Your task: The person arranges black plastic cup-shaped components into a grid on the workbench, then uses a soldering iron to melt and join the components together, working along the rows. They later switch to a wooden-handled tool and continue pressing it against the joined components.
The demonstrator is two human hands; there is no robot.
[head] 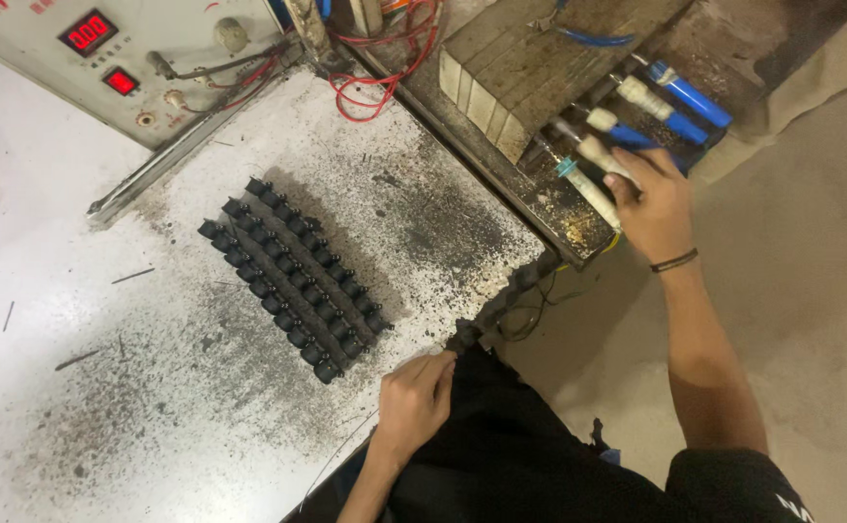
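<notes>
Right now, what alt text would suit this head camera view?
A person's right hand grasps a white syringe-like tube in a rack of blue tubes, while the left hand pinches a thin wire at a sooty white table holding rows of small black parts.

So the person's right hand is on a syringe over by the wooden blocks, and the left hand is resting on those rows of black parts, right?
Not quite. The head view shows the left hand at the table's near edge, pinching a thin wire, apart from the rows of black parts. The right hand is indeed on a syringe by the wooden blocks.
</notes>
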